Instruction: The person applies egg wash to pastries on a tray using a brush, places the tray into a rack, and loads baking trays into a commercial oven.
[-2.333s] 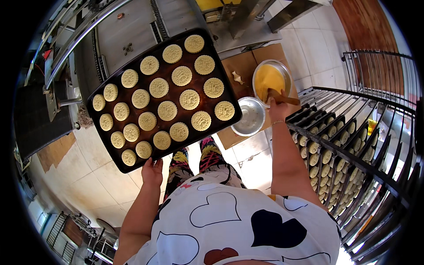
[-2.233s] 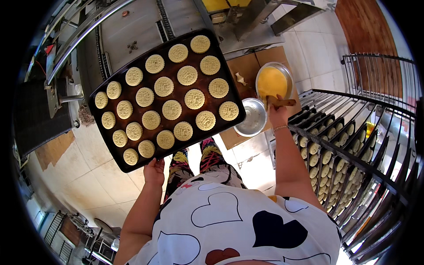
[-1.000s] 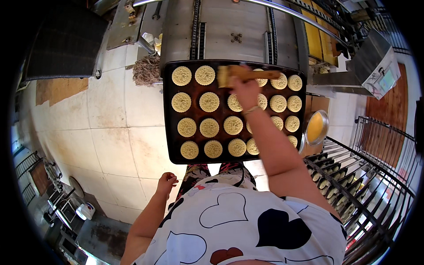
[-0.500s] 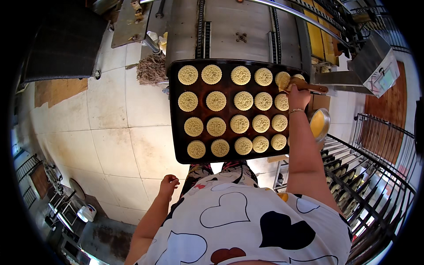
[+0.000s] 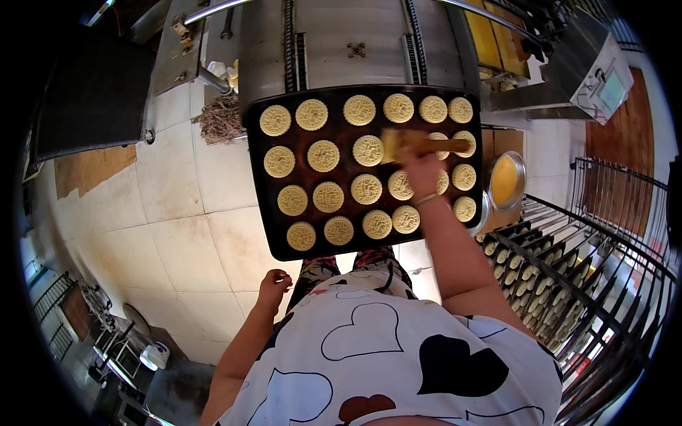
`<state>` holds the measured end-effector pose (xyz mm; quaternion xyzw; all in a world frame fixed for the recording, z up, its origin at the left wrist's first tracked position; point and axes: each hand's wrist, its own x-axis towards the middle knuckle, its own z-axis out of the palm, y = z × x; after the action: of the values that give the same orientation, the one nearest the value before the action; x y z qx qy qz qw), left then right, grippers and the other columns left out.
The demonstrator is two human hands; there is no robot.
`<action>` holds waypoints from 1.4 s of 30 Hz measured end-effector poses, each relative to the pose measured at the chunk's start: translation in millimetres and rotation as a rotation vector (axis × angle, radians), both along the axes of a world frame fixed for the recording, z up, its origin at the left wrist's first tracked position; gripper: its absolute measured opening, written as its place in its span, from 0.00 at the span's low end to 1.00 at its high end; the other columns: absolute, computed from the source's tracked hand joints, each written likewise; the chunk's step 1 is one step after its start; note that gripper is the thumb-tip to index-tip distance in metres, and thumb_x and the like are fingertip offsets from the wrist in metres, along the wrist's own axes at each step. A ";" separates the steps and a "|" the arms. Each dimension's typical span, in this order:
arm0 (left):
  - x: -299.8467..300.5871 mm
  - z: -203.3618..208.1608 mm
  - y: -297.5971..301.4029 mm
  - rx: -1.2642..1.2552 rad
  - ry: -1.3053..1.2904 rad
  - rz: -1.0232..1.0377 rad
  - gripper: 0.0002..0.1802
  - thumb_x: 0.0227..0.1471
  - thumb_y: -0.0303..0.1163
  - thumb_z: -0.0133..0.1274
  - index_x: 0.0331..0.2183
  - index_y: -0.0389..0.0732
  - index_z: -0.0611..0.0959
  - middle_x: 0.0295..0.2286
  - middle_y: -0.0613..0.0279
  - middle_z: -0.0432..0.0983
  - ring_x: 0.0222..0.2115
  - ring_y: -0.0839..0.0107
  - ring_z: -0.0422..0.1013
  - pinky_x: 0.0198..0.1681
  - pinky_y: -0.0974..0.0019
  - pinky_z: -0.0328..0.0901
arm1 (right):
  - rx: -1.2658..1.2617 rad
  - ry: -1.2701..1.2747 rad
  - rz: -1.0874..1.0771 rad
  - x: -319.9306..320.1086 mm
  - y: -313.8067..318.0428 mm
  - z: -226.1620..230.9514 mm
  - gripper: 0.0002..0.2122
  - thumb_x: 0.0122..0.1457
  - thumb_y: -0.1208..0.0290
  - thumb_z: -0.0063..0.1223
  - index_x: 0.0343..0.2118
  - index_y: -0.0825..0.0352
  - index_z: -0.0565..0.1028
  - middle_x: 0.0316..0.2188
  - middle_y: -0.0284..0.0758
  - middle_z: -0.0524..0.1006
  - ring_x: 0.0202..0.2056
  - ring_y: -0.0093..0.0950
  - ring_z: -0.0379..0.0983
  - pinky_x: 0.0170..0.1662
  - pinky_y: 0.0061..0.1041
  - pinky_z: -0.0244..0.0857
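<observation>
I can read no text in front of me. The cookies carry raised, stamped marks too fine for me to make out, and the screen to my right shows nothing legible.

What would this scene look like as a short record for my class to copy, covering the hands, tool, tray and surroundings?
Right hand: gripping a wooden-handled brush, blurred
Brush position: over the tray; contact unclear
Left hand: beside the torso, fingers loosely curled
Tray: dark, rectangular
On tray: round patterned cakes in rows, some hidden by the right arm
Right of tray: metal bowl of yellow liquid
Lower right: dark rack holding more cakes
Beyond tray: grey metal bed with two chains
</observation>
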<state>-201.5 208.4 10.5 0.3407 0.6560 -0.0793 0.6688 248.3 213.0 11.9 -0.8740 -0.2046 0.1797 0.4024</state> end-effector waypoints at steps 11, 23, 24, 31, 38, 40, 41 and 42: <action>30.3 5.0 -4.0 0.016 0.048 -0.094 0.13 0.43 0.26 0.55 0.34 0.38 0.72 0.30 0.60 0.72 0.28 0.72 0.71 0.29 0.71 0.65 | 0.119 0.078 0.157 -2.2 -14.1 15.2 0.16 0.48 0.60 0.53 0.32 0.72 0.74 0.24 0.49 0.76 0.31 0.45 0.73 0.34 0.36 0.67; 51.9 4.4 -38.0 0.011 0.051 -0.151 0.18 0.41 0.24 0.56 0.37 0.37 0.70 0.31 0.59 0.73 0.28 0.71 0.71 0.28 0.70 0.65 | -0.294 -0.350 -0.095 165.5 -92.9 34.3 0.16 0.48 0.68 0.55 0.39 0.70 0.72 0.22 0.40 0.78 0.21 0.35 0.75 0.26 0.32 0.69; 59.8 6.9 -39.2 0.014 0.067 -0.170 0.18 0.41 0.24 0.56 0.37 0.37 0.70 0.31 0.58 0.73 0.28 0.71 0.71 0.28 0.70 0.65 | -0.175 -0.347 -0.056 154.2 -84.5 39.2 0.17 0.48 0.68 0.55 0.40 0.70 0.71 0.21 0.40 0.78 0.20 0.33 0.75 0.25 0.31 0.69; 108.8 7.7 -46.0 0.029 0.058 -0.211 0.18 0.42 0.24 0.56 0.37 0.37 0.69 0.31 0.58 0.72 0.28 0.70 0.71 0.29 0.70 0.66 | -0.004 -0.023 -0.009 140.9 -99.4 41.5 0.19 0.47 0.68 0.53 0.44 0.66 0.71 0.31 0.46 0.76 0.36 0.42 0.73 0.39 0.31 0.67; 132.1 -0.9 -76.8 -0.005 0.132 -0.364 0.19 0.40 0.25 0.56 0.37 0.37 0.70 0.31 0.59 0.72 0.29 0.70 0.70 0.30 0.70 0.66 | 0.241 0.083 -0.533 233.9 -260.7 -4.1 0.19 0.49 0.78 0.52 0.46 0.72 0.68 0.32 0.38 0.77 0.30 0.23 0.75 0.27 0.22 0.68; 139.8 -1.1 -82.2 -0.009 0.159 -0.385 0.19 0.39 0.25 0.57 0.36 0.36 0.71 0.32 0.59 0.72 0.30 0.71 0.70 0.31 0.70 0.66 | 0.244 -0.072 -0.535 248.3 -298.6 -28.8 0.18 0.50 0.77 0.52 0.46 0.72 0.68 0.33 0.40 0.77 0.31 0.27 0.76 0.31 0.24 0.68; 146.0 0.1 -84.8 0.003 0.149 -0.404 0.19 0.39 0.25 0.57 0.37 0.36 0.71 0.32 0.59 0.72 0.30 0.71 0.70 0.31 0.70 0.66 | 0.232 -0.141 -0.525 256.7 -316.0 -42.2 0.18 0.50 0.76 0.51 0.46 0.72 0.69 0.33 0.42 0.77 0.32 0.29 0.76 0.32 0.25 0.68; 152.5 3.1 -85.9 0.016 0.143 -0.420 0.19 0.39 0.25 0.57 0.37 0.36 0.71 0.32 0.59 0.72 0.30 0.71 0.70 0.31 0.70 0.66 | 0.220 -0.205 -0.511 261.6 -324.0 -47.9 0.18 0.50 0.76 0.51 0.46 0.71 0.69 0.33 0.43 0.77 0.32 0.32 0.76 0.33 0.27 0.68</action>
<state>-49.1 122.5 13.6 0.4686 0.6170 -0.2358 0.5866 509.8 -111.0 -36.0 -0.8618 -0.0356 -0.0399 0.5044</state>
